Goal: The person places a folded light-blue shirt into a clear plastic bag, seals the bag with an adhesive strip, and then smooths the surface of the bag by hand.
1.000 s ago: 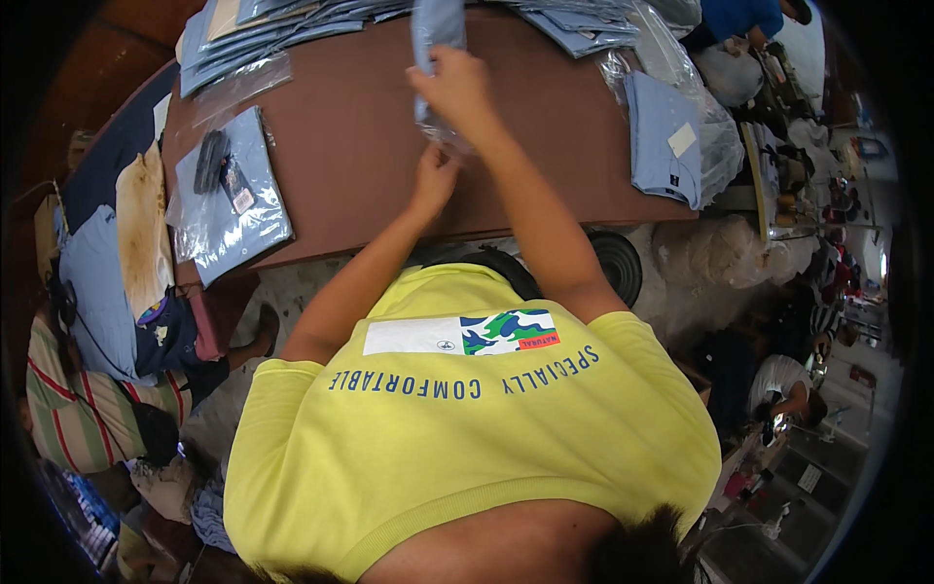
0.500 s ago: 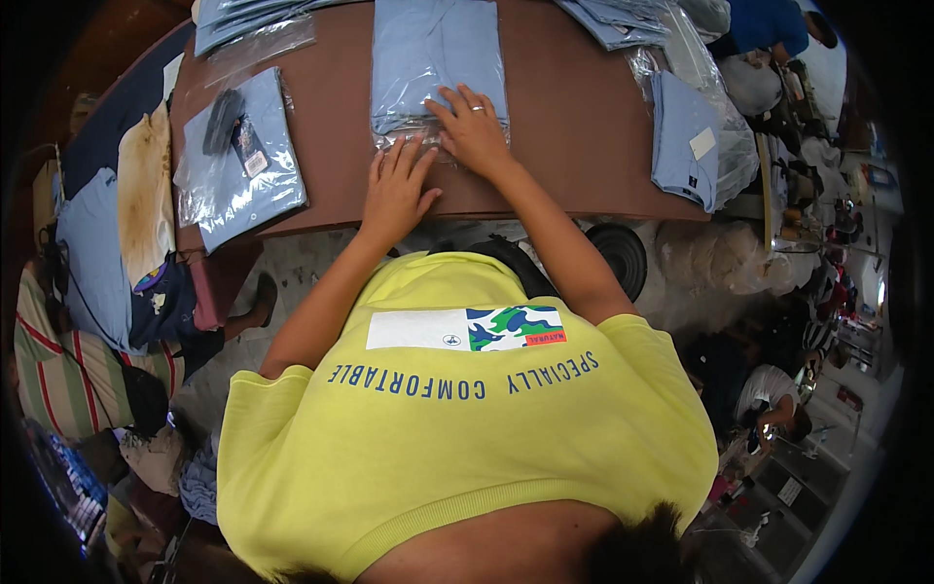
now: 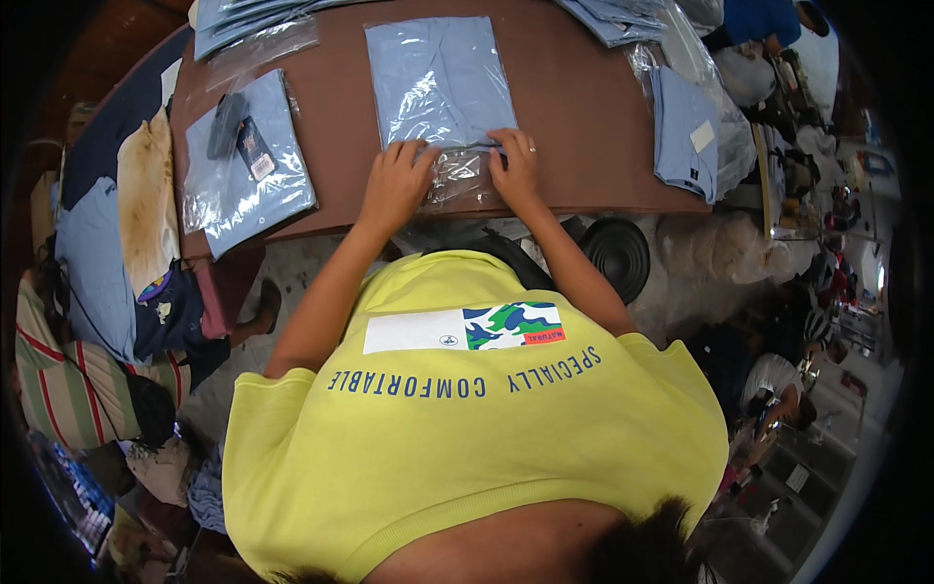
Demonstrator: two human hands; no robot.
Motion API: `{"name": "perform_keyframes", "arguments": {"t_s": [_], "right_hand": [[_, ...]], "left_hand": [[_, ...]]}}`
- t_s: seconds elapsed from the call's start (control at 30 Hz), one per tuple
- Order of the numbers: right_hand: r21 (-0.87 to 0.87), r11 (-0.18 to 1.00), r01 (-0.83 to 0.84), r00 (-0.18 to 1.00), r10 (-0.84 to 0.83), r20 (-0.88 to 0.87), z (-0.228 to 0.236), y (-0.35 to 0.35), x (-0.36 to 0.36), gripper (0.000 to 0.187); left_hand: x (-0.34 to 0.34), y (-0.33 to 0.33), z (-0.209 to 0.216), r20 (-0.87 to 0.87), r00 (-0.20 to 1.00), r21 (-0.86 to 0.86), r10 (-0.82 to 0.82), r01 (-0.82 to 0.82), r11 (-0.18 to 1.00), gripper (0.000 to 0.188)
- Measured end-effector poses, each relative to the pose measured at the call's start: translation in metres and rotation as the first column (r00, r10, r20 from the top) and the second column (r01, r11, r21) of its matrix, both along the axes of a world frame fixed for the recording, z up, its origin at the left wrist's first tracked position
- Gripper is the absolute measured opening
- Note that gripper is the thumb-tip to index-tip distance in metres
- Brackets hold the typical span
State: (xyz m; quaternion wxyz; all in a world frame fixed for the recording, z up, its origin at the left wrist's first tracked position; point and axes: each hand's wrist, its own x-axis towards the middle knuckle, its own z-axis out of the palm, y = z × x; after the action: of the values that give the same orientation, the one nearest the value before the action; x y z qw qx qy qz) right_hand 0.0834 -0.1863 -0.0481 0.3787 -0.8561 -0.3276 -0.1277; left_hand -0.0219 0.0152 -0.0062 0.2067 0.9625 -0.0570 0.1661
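- We press our left hand [image 3: 394,183] flat, fingers spread, on the near end of the bagged shirt [image 3: 440,83]; it grips nothing, it only weighs the plastic down.
- Our right hand [image 3: 516,167] lies at three o'clock from the left one, also flat on the bag, fingertips at the line where the folded cloth ends. A ring shows on one finger.
- The shirt, pale blue in a clear bag, lies on the brown table [image 3: 574,117] at twelve o'clock from us, its long side running away from our body. That puts the empty flap [image 3: 455,180] nearest us, between both hands, where we judge it is easiest to flatten.
- At nine o'clock from it lies another bagged shirt [image 3: 248,165], tilted, with a dark tag [image 3: 255,148] on top, well apart from our hands.
- At three o'clock a folded shirt [image 3: 686,131] hangs partly over the table's edge beside loose plastic.
- At the far rim, at eleven and one o'clock, more folded blue shirts [image 3: 248,18] are stacked out of reach.
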Motion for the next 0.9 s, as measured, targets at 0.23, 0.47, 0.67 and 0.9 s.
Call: {"name": "perform_keyframes", "arguments": {"t_s": [0.23,0.47,0.67,0.9], "right_hand": [[-0.093,0.972,-0.217,0.976,0.218,0.009,0.013,-0.016,-0.050,0.028],[-0.147,0.942,-0.300,0.953,0.292,-0.073,0.014,-0.031,-0.060,0.031],[-0.239,0.929,-0.283,0.948,0.233,-0.218,0.010,-0.047,-0.067,0.032],[-0.387,0.898,-0.211,0.977,0.201,-0.065,0.014,0.062,-0.044,0.048]], "left_hand": [[0.024,0.018,-0.019,-0.020,0.970,0.007,-0.241,0.241,0.970,0.028],[0.023,0.023,-0.022,-0.102,0.956,0.028,-0.274,0.278,0.960,0.025],[0.036,0.024,0.000,-0.218,0.947,-0.307,-0.235,0.162,0.938,0.020],[0.024,0.009,0.014,0.076,0.983,-0.288,-0.168,0.184,0.940,0.021]]}}
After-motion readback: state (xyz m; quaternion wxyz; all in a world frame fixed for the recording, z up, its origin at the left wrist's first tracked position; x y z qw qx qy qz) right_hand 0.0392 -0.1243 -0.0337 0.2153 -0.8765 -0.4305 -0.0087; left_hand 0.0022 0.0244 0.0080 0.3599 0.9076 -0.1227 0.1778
